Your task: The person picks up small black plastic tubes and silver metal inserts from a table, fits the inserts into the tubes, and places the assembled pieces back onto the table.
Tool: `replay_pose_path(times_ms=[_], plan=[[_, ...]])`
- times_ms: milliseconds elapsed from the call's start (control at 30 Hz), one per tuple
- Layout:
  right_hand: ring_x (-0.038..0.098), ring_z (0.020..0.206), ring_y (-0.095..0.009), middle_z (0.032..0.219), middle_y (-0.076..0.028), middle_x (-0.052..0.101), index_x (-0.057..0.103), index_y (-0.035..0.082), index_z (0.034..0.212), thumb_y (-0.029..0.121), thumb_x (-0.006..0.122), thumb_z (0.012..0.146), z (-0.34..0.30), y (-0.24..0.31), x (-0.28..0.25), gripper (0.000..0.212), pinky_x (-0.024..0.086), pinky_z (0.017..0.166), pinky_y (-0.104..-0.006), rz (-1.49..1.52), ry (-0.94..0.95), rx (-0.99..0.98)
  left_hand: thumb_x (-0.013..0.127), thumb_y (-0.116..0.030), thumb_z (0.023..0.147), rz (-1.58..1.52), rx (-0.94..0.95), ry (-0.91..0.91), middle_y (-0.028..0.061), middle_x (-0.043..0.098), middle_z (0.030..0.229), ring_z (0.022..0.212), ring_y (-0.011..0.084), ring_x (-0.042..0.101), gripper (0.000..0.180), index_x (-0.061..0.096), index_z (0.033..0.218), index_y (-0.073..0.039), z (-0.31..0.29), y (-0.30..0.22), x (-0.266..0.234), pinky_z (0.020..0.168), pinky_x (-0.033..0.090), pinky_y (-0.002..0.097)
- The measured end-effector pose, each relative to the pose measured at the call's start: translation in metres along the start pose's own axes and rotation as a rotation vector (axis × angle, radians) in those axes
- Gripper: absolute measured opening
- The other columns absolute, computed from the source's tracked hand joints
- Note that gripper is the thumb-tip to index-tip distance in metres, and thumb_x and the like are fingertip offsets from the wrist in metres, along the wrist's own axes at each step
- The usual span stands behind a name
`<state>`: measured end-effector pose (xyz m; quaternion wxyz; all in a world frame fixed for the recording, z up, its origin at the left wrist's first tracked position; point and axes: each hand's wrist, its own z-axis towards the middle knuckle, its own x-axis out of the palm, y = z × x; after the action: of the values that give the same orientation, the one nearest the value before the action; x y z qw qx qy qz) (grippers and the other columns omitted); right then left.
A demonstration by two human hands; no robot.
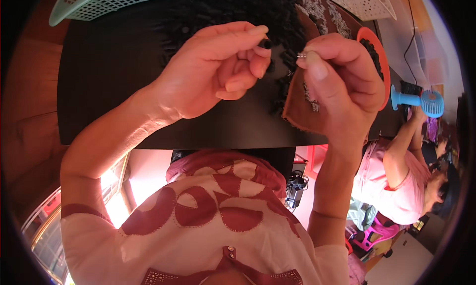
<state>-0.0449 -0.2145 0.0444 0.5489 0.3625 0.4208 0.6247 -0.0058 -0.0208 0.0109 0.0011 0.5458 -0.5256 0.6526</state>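
black and short, the small round piece [266, 44] is at the tips of the left hand [223, 64], above the table. its surface looks dull, and the end that faces the camera seems darker in the middle, but it is too small to tell if this is a hole. the thumb and the forefinger of the left hand pinch it, while the other fingers are bent loosely below.

silver and shiny, the tiny metal bit [301, 56] is pinched between the thumb and the forefinger of the right hand [347, 79], whose other fingers are folded inward. its exact shape i cannot tell. the two pieces are near each other, but apart.

behind the hands, many black parts [223, 17] lie in a loose heap on the dark table [109, 82]. beside them, a brown sheet [302, 120] with a rough edge is partly under the right hand, and silvery bits [313, 8] lie farther back. an orange-red bowl [383, 62] with black pieces inside stands behind the right hand. at the far edge are a pale green basket [111, 3] and a whitish basket [369, 5]. to the right is a blue fan [432, 103], near a person in a pink top [396, 200].
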Motion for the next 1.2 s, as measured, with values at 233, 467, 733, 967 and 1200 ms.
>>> replay_pose_path(times_ms=[233, 467, 733, 967, 1200], plan=[[0.058, 0.075, -0.007, 0.090, -0.005, 0.057, 0.061, -0.004, 0.099, -0.009, 0.058, 0.087, 0.008, -0.021, 0.018, 0.013, 0.044, 0.066, -0.0185, -0.105, 0.060, -0.154, 0.043, -0.026, 0.101, -0.029, -0.024, -0.010, 0.0026, 0.054, 0.073, 0.046, 0.0052, 0.037, 0.024, 0.054, 0.088, -0.009, 0.000, 0.001, -0.002, 0.039, 0.026, 0.0191], [0.061, 0.075, -0.010, 0.091, -0.007, 0.057, 0.061, -0.003, 0.098, -0.009, 0.059, 0.087, 0.006, -0.027, 0.026, 0.013, 0.046, 0.062, -0.0191, -0.186, 0.056, -0.182, 0.044, -0.026, 0.100, -0.042, 0.008, -0.052, 0.0015, 0.052, 0.072, 0.046, 0.0062, 0.036, 0.026, 0.054, 0.085, -0.006, 0.000, 0.000, -0.001, 0.039, 0.024, 0.0208], [0.060, 0.070, -0.007, 0.080, -0.003, 0.057, 0.060, -0.001, 0.090, 0.000, 0.064, 0.087, 0.015, -0.027, 0.027, 0.005, 0.044, 0.057, -0.0173, -0.206, 0.055, -0.125, 0.044, -0.031, 0.101, 0.027, 0.008, -0.064, 0.0019, 0.054, 0.071, 0.046, 0.0061, 0.037, 0.028, 0.055, 0.088, -0.008, 0.000, -0.004, 0.003, 0.040, 0.024, 0.0204], [0.050, 0.067, -0.003, 0.083, 0.000, 0.060, 0.063, -0.003, 0.100, 0.002, 0.062, 0.089, 0.020, -0.012, 0.010, 0.012, 0.040, 0.059, -0.0163, -0.282, 0.080, -0.010, 0.041, -0.036, 0.101, 0.064, 0.122, -0.010, 0.0028, 0.054, 0.071, 0.045, 0.0075, 0.037, 0.033, 0.053, 0.089, -0.009, 0.003, -0.004, -0.004, 0.040, 0.025, 0.0214], [0.051, 0.067, -0.008, 0.074, -0.001, 0.055, 0.062, 0.001, 0.092, 0.002, 0.063, 0.086, 0.007, -0.018, -0.029, 0.007, 0.042, 0.062, -0.0222, -0.652, 0.147, 0.150, 0.040, -0.027, 0.102, -0.202, 0.074, -0.041, 0.0080, 0.059, 0.078, 0.052, 0.0136, 0.047, 0.024, 0.053, 0.093, -0.008, 0.001, -0.015, -0.002, 0.045, 0.033, 0.0232]])
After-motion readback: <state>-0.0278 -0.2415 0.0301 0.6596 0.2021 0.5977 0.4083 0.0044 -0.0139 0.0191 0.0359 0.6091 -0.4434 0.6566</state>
